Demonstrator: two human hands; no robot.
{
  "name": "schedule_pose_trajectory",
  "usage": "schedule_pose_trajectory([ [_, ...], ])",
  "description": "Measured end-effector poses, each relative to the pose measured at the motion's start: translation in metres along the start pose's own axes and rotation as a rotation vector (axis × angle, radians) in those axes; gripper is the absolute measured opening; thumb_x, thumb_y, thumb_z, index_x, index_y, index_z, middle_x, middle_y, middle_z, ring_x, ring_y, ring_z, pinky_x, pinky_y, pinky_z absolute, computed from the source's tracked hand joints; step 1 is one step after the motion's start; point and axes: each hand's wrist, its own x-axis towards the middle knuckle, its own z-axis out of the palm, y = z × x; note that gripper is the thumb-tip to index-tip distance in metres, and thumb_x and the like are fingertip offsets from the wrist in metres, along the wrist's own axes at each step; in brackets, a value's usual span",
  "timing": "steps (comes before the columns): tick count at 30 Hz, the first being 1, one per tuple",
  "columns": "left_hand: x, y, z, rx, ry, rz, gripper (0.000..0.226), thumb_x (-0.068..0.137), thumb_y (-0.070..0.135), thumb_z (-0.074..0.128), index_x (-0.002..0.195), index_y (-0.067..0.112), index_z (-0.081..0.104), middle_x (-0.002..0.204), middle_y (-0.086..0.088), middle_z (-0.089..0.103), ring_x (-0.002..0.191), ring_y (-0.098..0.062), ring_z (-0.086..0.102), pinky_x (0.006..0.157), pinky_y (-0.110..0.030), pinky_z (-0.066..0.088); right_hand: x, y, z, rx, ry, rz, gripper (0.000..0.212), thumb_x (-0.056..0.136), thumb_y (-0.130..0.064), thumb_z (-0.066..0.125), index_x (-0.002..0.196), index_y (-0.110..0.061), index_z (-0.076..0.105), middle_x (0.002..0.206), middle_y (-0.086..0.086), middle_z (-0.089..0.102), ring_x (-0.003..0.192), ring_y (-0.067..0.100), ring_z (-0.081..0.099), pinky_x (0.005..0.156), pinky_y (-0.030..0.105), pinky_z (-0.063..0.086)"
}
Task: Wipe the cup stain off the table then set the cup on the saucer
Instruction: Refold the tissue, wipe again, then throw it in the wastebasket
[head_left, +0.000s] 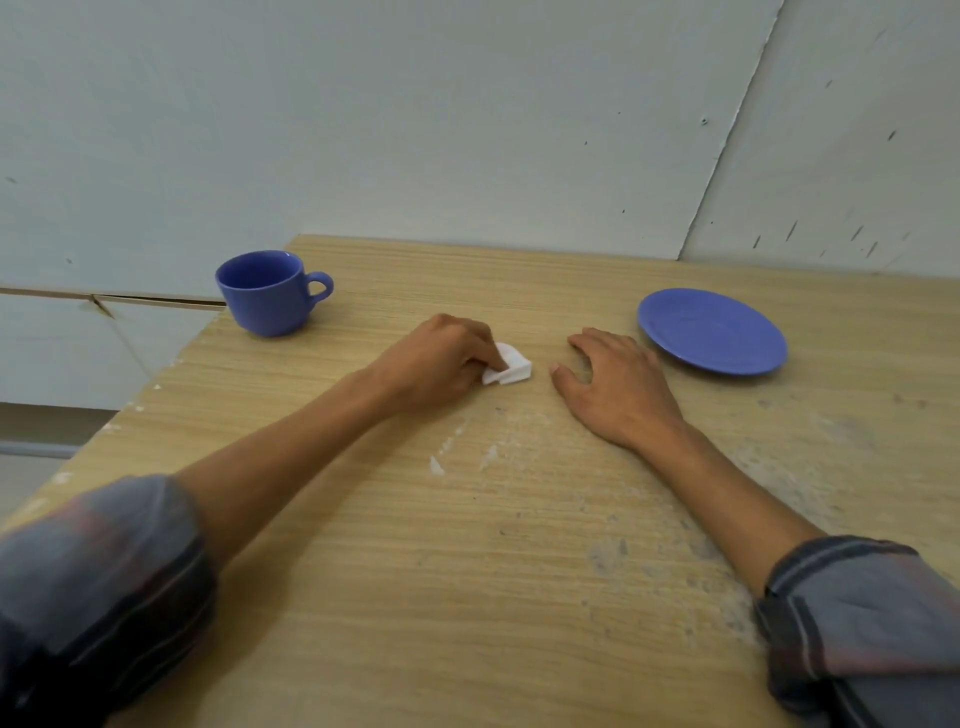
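Left hand (441, 358) is pinching a folded white tissue (511, 366) mid-tabletop (415, 571); right hand (613, 384) is lying flat, holding nothing. Blue cup (267, 293) is sitting at the far left corner, saucer (711, 331) toward the right edge.

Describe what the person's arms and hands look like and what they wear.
Both forearms are bare. The left sleeve and right sleeve are rolled up near the elbows: grey-blue checked cloth with faint reddish and pale stripes. The left hand and right hand are bare, with no gloves, and no rings or watch that I can see.
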Motion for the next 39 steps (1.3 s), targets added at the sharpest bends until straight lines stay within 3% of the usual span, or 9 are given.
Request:
schedule_pose_trajectory([
  [4, -0.009, -0.031, -0.024, 0.054, -0.07, -0.051, 0.024, 0.08, -0.002, 0.066, 0.098, 0.008, 0.077, 0.102, -0.007, 0.075, 0.091, -0.02, 0.068, 0.082, -0.027, 0.049, 0.0, 0.0, 0.001, 0.001, -0.009, -0.007, 0.06, 0.092, -0.053, 0.039, 0.142, -0.019, 0.042, 0.153, 0.002, 0.036, 0.142, 0.019, 0.029, 0.117, 0.041, 0.017],
  [6, -0.002, -0.046, -0.022, 0.134, -0.021, -0.179, 0.022, 0.082, 0.0, 0.063, 0.098, 0.007, 0.077, 0.1, -0.009, 0.074, 0.091, -0.026, 0.067, 0.08, -0.035, 0.052, -0.001, 0.0, 0.0, -0.006, -0.009, -0.012, 0.06, 0.092, -0.053, 0.039, 0.142, -0.019, 0.041, 0.153, 0.002, 0.036, 0.142, 0.019, 0.029, 0.117, 0.041, 0.017],
  [10, 0.026, -0.046, -0.003, 0.249, 0.092, -0.449, 0.022, 0.078, -0.006, 0.051, 0.081, -0.002, 0.073, 0.086, -0.02, 0.071, 0.075, -0.037, 0.063, 0.062, -0.042, 0.052, 0.0, 0.0, 0.0, -0.006, -0.007, -0.015, 0.06, 0.092, -0.053, 0.038, 0.142, -0.02, 0.041, 0.153, 0.001, 0.036, 0.142, 0.019, 0.028, 0.116, 0.041, 0.015],
  [13, 0.049, -0.025, 0.013, 0.245, 0.171, -0.532, 0.025, 0.08, -0.009, 0.048, 0.091, -0.005, 0.07, 0.094, -0.024, 0.068, 0.084, -0.041, 0.064, 0.063, -0.042, 0.048, 0.0, 0.0, 0.0, -0.01, -0.004, -0.017, 0.06, 0.092, -0.053, 0.038, 0.141, -0.019, 0.042, 0.153, 0.001, 0.037, 0.141, 0.019, 0.029, 0.116, 0.04, 0.015],
  [16, 0.068, -0.011, 0.03, 0.169, 0.207, -0.514, 0.03, 0.08, -0.006, 0.049, 0.099, -0.002, 0.072, 0.104, -0.023, 0.069, 0.095, -0.042, 0.064, 0.074, -0.044, 0.053, 0.001, 0.0, -0.001, 0.002, 0.009, -0.018, 0.059, 0.092, -0.053, 0.04, 0.14, -0.019, 0.043, 0.151, 0.0, 0.04, 0.139, 0.019, 0.032, 0.115, 0.04, 0.018],
  [20, 0.075, 0.005, 0.044, 0.056, 0.144, -0.33, 0.036, 0.081, -0.002, 0.049, 0.105, 0.007, 0.075, 0.11, -0.016, 0.071, 0.105, -0.036, 0.062, 0.083, -0.04, 0.05, 0.001, 0.0, 0.0, 0.019, 0.03, -0.015, 0.059, 0.09, -0.052, 0.041, 0.139, -0.019, 0.043, 0.147, -0.001, 0.044, 0.136, 0.018, 0.036, 0.113, 0.039, 0.022],
  [29, 0.033, -0.008, 0.003, -0.035, -0.037, -0.069, 0.028, 0.079, -0.004, 0.061, 0.094, 0.01, 0.079, 0.098, -0.006, 0.076, 0.09, -0.021, 0.069, 0.081, -0.019, 0.045, 0.002, 0.001, 0.001, 0.01, 0.009, -0.007, 0.06, 0.091, -0.053, 0.04, 0.141, -0.019, 0.042, 0.151, 0.0, 0.039, 0.14, 0.018, 0.031, 0.115, 0.04, 0.018],
  [33, 0.017, -0.017, -0.018, 0.021, -0.096, -0.118, 0.026, 0.082, -0.003, 0.06, 0.098, 0.008, 0.078, 0.102, -0.008, 0.076, 0.094, -0.022, 0.068, 0.082, -0.025, 0.047, 0.0, 0.0, -0.001, 0.012, 0.001, -0.015, 0.06, 0.092, -0.052, 0.039, 0.141, -0.018, 0.042, 0.152, 0.002, 0.038, 0.141, 0.02, 0.031, 0.116, 0.042, 0.018],
  [39, 0.02, -0.022, -0.014, 0.215, 0.001, -0.421, 0.03, 0.085, -0.005, 0.055, 0.104, 0.008, 0.075, 0.112, -0.015, 0.071, 0.101, -0.032, 0.065, 0.079, -0.039, 0.054, -0.001, 0.0, 0.0, 0.036, -0.02, -0.005, 0.059, 0.092, -0.051, 0.041, 0.14, -0.017, 0.044, 0.152, 0.004, 0.039, 0.14, 0.021, 0.032, 0.117, 0.042, 0.021],
])
